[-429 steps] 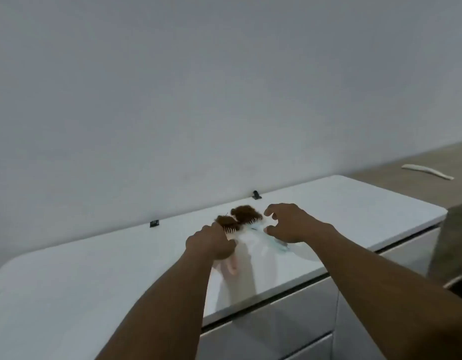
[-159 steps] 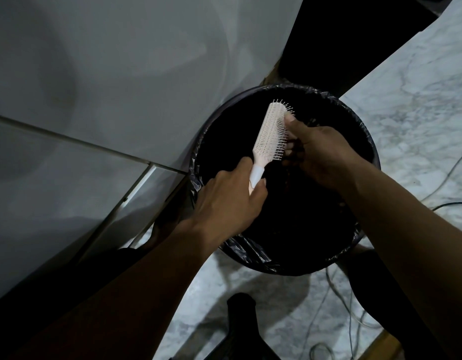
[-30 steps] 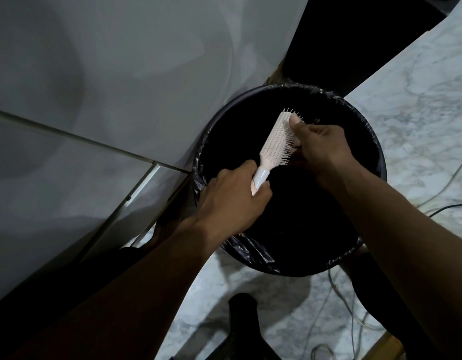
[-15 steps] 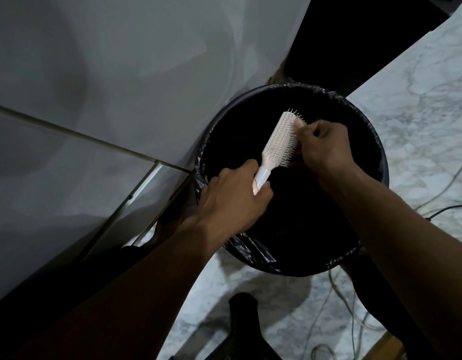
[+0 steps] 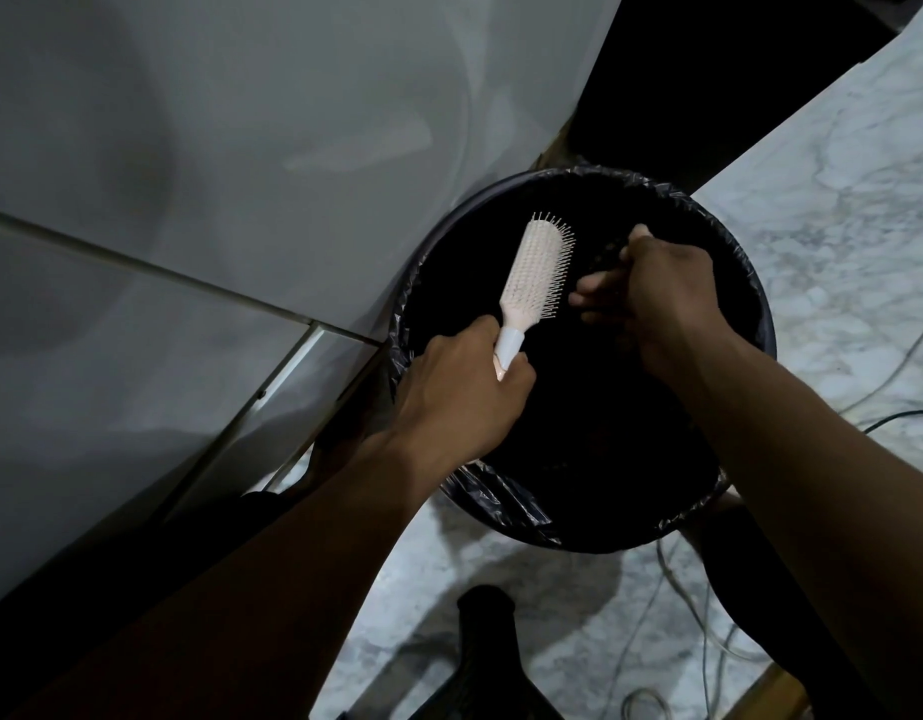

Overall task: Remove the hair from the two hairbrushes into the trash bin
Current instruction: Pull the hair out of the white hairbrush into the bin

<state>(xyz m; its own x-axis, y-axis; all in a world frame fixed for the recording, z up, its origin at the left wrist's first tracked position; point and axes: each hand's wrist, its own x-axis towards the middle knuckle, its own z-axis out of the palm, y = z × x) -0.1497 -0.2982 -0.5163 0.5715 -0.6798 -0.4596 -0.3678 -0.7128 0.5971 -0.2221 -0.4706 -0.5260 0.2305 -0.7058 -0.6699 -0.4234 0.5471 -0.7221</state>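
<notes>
A pale pink hairbrush [image 5: 538, 270] is held over the open black-lined trash bin [image 5: 742, 267], bristles facing right. My left hand [image 5: 462, 394] grips its white handle end. My right hand [image 5: 657, 288] is just right of the brush head, apart from the bristles, fingers curled around a small dark clump of hair [image 5: 605, 254] above the bin. The bristles look mostly bare. The bin's inside is too dark to make out. The second hairbrush is not in view.
A white cabinet front [image 5: 215, 200] stands directly left of the bin. Marble floor [image 5: 838, 210] lies to the right, with thin cables [image 5: 875, 387] trailing across it. A dark object [image 5: 488, 641] sits on the floor below the bin.
My right hand has pulled away from the bristles to the right, fingers closed on hair. The brush, still in my left hand, has turned a little more upright.
</notes>
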